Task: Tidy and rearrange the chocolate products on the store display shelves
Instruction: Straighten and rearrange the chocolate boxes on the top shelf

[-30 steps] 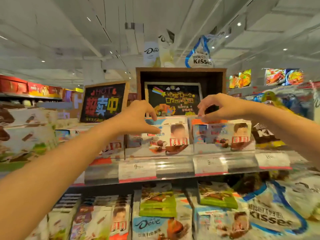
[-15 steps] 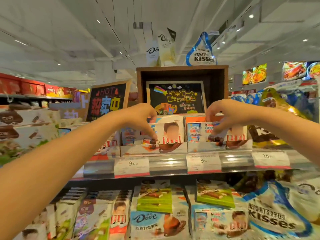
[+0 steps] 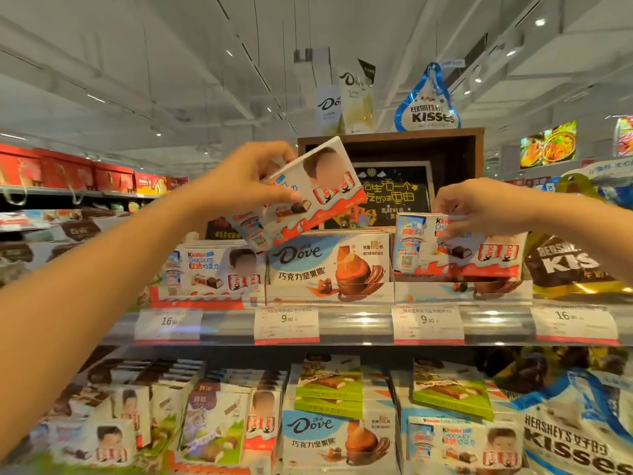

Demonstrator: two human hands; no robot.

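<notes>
My left hand (image 3: 239, 181) grips a white and red Kinder chocolate box (image 3: 308, 197), held tilted in the air above the upper shelf. Under it a Dove chocolate box (image 3: 329, 265) stands uncovered in its display tray. My right hand (image 3: 479, 207) pinches the top of a second Kinder box (image 3: 459, 248), which stands upright in the tray to the right of the Dove box. More Kinder boxes (image 3: 219, 269) stand on the left of the same shelf.
Price tags line the upper shelf rail (image 3: 359, 323). A Hershey's Kisses bag (image 3: 568, 265) sits at the shelf's right end. The lower shelf holds Dove boxes (image 3: 329, 440), green boxes (image 3: 329, 389) and more Kinder packs. A wooden box with a chalkboard sign (image 3: 394, 197) stands behind.
My left hand has lifted its Kinder box up off the shelf and tilted it, uncovering the Dove box behind. My right hand still holds the top of the other Kinder box.
</notes>
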